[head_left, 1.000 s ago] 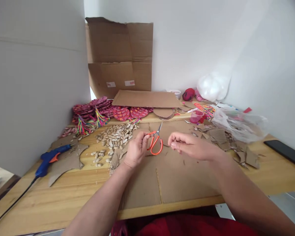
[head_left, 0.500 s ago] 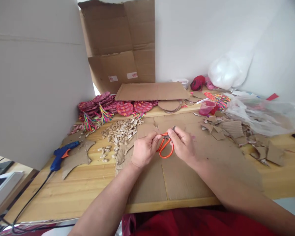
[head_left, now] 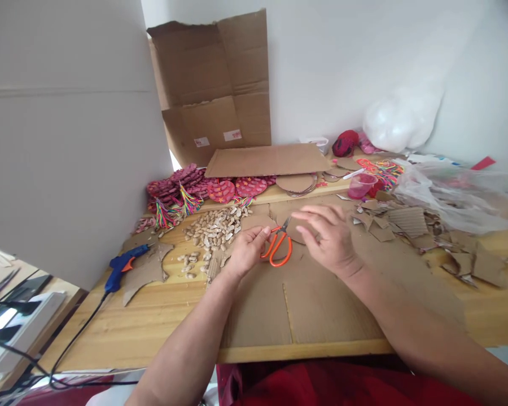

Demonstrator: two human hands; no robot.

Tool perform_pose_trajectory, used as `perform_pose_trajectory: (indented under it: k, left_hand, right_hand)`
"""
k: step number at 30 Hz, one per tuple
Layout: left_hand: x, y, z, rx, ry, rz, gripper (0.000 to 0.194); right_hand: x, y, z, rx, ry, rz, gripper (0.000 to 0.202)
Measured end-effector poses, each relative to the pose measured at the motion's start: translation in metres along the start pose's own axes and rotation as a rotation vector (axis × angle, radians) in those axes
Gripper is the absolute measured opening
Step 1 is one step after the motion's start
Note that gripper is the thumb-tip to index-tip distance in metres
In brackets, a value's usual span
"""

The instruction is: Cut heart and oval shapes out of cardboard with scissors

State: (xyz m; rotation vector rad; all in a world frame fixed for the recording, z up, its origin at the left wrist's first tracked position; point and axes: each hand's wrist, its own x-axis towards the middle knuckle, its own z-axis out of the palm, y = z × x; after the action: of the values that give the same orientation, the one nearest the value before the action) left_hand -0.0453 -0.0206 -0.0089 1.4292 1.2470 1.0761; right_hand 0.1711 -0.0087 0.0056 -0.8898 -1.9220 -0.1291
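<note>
Head view | left hand pinching looped orange scissors | right hand loosely curled, fingers apart

"How's the left hand held?"
"Thumb and fingers pinched together, with the left forearm slanting in from the bottom edge of the view."
"And the right hand?"
"Open. Its fingers reach toward the left hand, loosely bent, thumb apart below them."
"Are they touching?"
"No, near each other. Both forearms are bare."
</note>
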Motion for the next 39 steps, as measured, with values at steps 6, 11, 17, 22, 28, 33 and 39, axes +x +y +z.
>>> perform_pose_trajectory:
  k: [6, 11, 17, 22, 28, 33, 39]
  left_hand:
    - [-0.004, 0.005, 0.002, -0.199, -0.094, -0.155, 0.046]
    - [-0.002, 0.003, 0.000, -0.278, -0.139, -0.250, 0.046]
    - [-0.006, 0.005, 0.005, -0.083, 0.071, 0.007, 0.073]
    - [-0.005, 0.001, 0.007, 0.124, 0.167, 0.183, 0.048]
    - [-0.002, -0.007, 0.005, 0.239, 0.158, 0.152, 0.039]
    - [-0.002, 0.001, -0.004, 0.331, 0.007, 0.163, 0.040]
    - [-0.001, 0.008, -0.017, 0.218, -0.207, 0.110, 0.041]
  right_hand:
    - [-0.003, -0.011, 0.007, -0.069, -0.159, -0.181, 0.030]
    - [-0.005, -0.012, 0.011, 0.016, -0.169, -0.151, 0.015]
    - [-0.014, -0.010, 0.019, 0.208, -0.273, 0.312, 0.017]
    - [-0.020, -0.011, 0.025, 0.511, -0.467, 0.563, 0.023]
    - [-0.017, -0.019, 0.020, 0.624, -0.598, 0.600, 0.028]
    - [-0.015, -0.020, 0.015, 0.669, -0.676, 0.598, 0.024]
    - [-0.017, -0.019, 0.015, 0.700, -0.716, 0.579, 0.024]
